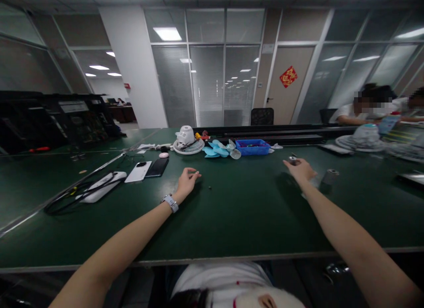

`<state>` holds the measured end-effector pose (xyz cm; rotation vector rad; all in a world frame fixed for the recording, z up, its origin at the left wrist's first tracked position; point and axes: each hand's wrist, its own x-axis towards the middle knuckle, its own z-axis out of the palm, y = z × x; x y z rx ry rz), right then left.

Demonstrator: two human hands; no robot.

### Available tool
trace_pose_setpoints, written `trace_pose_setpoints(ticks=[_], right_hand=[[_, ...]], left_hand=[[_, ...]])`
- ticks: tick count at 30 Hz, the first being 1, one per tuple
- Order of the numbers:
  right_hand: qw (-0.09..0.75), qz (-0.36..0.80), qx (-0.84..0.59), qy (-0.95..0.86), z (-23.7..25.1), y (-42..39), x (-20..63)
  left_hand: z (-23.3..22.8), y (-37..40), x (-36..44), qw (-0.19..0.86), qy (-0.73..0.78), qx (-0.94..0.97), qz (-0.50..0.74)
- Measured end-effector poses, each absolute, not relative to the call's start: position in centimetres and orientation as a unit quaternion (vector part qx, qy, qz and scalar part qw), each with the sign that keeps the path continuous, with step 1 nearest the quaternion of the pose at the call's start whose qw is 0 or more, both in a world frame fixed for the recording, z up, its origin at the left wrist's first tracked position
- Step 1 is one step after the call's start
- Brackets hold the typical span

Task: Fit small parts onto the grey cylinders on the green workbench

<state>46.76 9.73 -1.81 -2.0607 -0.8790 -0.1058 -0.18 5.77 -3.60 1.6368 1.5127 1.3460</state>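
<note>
My right hand (300, 169) pinches a small metal cylinder (293, 158), light, rigid, probably slick, best gripped round its sides; my left hand (187, 180) rests loosely curled, empty.

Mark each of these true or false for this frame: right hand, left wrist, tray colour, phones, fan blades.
1. The right hand holds a small metal cylinder. True.
2. The left hand wears no watch. False: a wristwatch is on that wrist.
3. The parts tray is red. False: it is blue.
4. Two phones lie left of the left hand. True.
5. The light-blue fan blades lie on the green table. True.
</note>
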Motion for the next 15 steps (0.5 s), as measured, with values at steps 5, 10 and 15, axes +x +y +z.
trace_pose_setpoints(ticks=[5,10,15], right_hand=[[0.418,0.018,-0.854,-0.309,-3.0,9.5,49.0],[0.462,-0.115,-0.795,-0.376,-1.6,9.0,43.8],[0.375,-0.015,-0.497,-0.782,-0.5,5.4,32.0]], left_hand=[[-3.8,6.1,-0.4,0.26,0.59,0.585,0.492],[-3.8,5.8,-0.1,0.261,0.589,0.583,0.495],[-4.1,6.1,-0.3,0.263,0.586,0.589,0.49]])
